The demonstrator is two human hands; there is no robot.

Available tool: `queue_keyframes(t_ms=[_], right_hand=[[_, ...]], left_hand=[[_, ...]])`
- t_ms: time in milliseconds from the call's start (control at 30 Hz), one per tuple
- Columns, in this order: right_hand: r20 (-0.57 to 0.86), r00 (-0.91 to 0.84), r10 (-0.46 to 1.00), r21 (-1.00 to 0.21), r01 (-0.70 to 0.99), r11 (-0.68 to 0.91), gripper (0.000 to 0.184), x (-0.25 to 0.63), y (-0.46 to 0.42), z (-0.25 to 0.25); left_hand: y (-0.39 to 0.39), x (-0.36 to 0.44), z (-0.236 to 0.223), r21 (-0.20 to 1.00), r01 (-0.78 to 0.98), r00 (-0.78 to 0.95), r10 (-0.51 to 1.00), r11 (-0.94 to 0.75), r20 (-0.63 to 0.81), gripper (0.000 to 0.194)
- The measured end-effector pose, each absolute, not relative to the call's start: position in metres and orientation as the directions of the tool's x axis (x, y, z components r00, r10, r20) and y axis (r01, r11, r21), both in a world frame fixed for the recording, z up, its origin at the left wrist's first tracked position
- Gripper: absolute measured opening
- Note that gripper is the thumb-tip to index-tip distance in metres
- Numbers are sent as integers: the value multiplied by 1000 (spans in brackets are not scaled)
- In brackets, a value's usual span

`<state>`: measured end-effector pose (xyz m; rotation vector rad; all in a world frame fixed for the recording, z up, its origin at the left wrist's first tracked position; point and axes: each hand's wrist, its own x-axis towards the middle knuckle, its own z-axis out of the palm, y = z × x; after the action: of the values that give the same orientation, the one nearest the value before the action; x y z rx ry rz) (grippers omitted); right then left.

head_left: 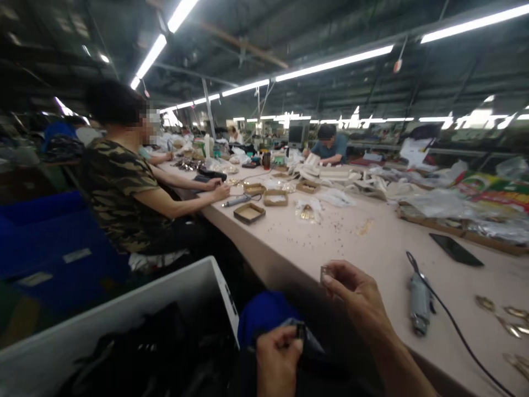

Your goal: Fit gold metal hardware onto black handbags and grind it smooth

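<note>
My left hand (278,353), low in the middle over my lap, pinches a small black piece (301,331) whose kind I cannot make out. Dark material and a blue cloth (264,317) lie just behind it. At the table's near edge, my right hand (357,286) holds a small, flat metal fitting (324,272) upright between thumb and fingers. Right of that hand a grey electric screwdriver (420,304) with a black cord rests on the table. Gold-coloured metal fittings (514,320) lie farther right.
A white bin (215,281) with dark items stands at my left. Along the pale table (289,242) are small cardboard boxes (249,213), tiny scattered parts, a dark flat tablet-like object (455,249) and plastic bags. A person in a camouflage shirt (119,193) works at left; another sits across.
</note>
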<state>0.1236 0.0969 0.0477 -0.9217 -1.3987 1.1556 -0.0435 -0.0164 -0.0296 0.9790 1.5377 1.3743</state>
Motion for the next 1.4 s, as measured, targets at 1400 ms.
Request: queue_keyframes(t_ms=[1400], right_hand=[[76,37,996,-982,177,68,28,110,13,-25]], left_hand=[[-28,-12,-27,827,502,-209,893,-253,399,17]])
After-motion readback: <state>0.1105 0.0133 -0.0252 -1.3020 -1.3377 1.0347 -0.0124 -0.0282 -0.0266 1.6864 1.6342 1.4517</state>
